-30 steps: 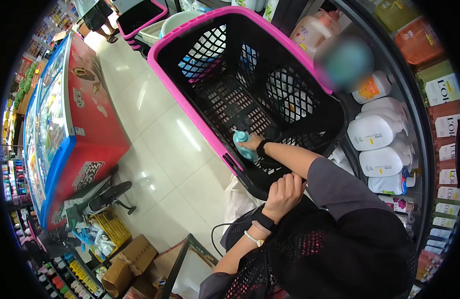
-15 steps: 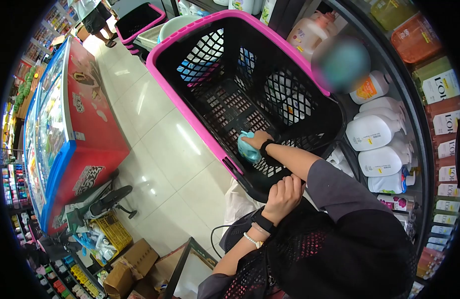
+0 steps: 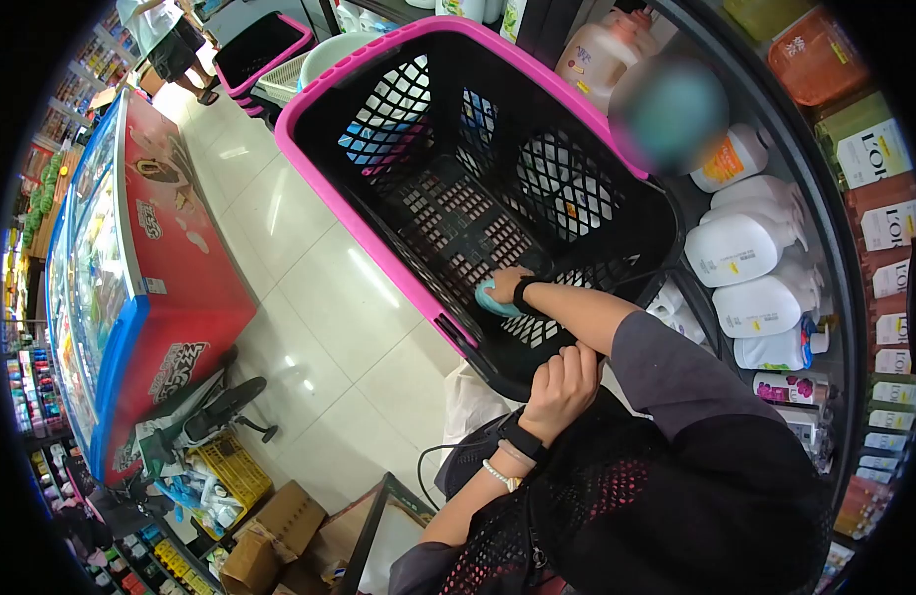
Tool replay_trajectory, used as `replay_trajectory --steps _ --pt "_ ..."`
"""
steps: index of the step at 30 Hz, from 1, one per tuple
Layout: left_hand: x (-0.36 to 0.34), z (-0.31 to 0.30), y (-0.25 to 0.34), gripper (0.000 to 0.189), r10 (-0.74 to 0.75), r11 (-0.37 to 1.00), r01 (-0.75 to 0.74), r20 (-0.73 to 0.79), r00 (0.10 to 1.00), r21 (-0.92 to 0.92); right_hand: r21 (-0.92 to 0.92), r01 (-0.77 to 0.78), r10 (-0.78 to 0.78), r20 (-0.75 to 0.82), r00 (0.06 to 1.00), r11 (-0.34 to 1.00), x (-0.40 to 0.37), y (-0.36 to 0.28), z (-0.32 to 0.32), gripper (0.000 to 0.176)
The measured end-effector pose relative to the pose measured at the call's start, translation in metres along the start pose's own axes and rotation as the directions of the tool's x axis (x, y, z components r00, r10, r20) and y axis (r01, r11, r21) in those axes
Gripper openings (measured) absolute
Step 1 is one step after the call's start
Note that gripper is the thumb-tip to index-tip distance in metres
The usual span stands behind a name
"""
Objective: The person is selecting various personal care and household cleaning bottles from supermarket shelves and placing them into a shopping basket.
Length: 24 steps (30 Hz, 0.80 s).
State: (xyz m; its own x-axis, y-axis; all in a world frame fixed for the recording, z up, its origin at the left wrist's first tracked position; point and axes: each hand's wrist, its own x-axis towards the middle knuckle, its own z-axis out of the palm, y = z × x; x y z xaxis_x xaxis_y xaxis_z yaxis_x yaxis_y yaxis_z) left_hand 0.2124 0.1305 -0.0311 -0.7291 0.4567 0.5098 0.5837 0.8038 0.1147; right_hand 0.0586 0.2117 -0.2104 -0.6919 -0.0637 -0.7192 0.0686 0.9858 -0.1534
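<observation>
Down inside the big black mesh shopping basket with the pink rim [image 3: 359,236]: right hand [image 3: 509,288], fingers [image 3: 499,278] curled over a small teal plastic bottle [image 3: 489,300]. Lying on the basket floor by the near wall, pinned under the fingertips and poking out toward the pink edge. Left hand [image 3: 565,382] clenched at the near rim; cannot tell around what. White plastic pump bottles [image 3: 735,248] shelved just beside.

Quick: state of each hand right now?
Left hand: closed in a fist by the basket rim; contents cannot be told.
Right hand: closed on a light blue item inside the basket.
</observation>
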Motion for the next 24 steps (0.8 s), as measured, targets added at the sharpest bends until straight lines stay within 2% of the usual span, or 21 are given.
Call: replay_trajectory --steps 3,4,5,7,8,15,21,23,24 --pt "-0.002 0.002 -0.001 0.024 0.016 1.000 -0.016 0.003 1.000 0.009 -0.058 -0.052 0.052 0.005 0.999 0.997 0.012 -0.005 0.004 0.057" --pt "-0.003 0.004 -0.001 0.024 0.022 0.999 -0.022 0.000 1.000 0.026 0.076 -0.087 0.081 0.078 0.994 0.993 0.012 -0.003 -0.001 0.054" --pt "-0.003 0.004 -0.001 0.024 0.021 0.999 -0.022 0.004 1.000 0.025 0.076 -0.087 0.081 0.082 0.993 0.993 0.011 -0.003 -0.003 0.054" --pt "-0.003 0.004 -0.001 0.024 0.024 0.999 -0.024 -0.002 1.000 0.044 0.196 -0.136 0.122 0.086 0.989 0.971 0.008 -0.005 -0.004 0.053" --pt "-0.003 0.004 -0.001 0.024 0.023 0.999 -0.023 -0.001 1.000 0.042 0.188 -0.136 0.131 0.037 0.991 0.973 0.006 -0.006 -0.003 0.051" --pt "-0.003 0.005 -0.001 0.024 0.038 0.996 -0.037 -0.004 0.999 0.076 0.232 -0.145 0.146 0.014 0.989 0.962 0.009 -0.004 -0.001 0.046" --pt "-0.003 0.004 -0.002 0.026 0.062 0.994 -0.062 0.004 0.998 0.088 0.217 -0.142 0.114 0.135 0.984 0.966 0.013 -0.010 -0.004 0.046" --pt "-0.003 0.003 -0.003 0.027 0.076 0.991 -0.077 0.016 0.997 0.108 0.195 -0.086 0.055 0.159 0.986 0.977 0.016 -0.012 -0.002 0.049" --pt "-0.003 0.003 -0.003 0.026 0.079 0.992 -0.080 0.014 0.997 0.098 0.188 -0.040 0.018 0.116 0.993 0.981 0.016 -0.014 -0.001 0.053"
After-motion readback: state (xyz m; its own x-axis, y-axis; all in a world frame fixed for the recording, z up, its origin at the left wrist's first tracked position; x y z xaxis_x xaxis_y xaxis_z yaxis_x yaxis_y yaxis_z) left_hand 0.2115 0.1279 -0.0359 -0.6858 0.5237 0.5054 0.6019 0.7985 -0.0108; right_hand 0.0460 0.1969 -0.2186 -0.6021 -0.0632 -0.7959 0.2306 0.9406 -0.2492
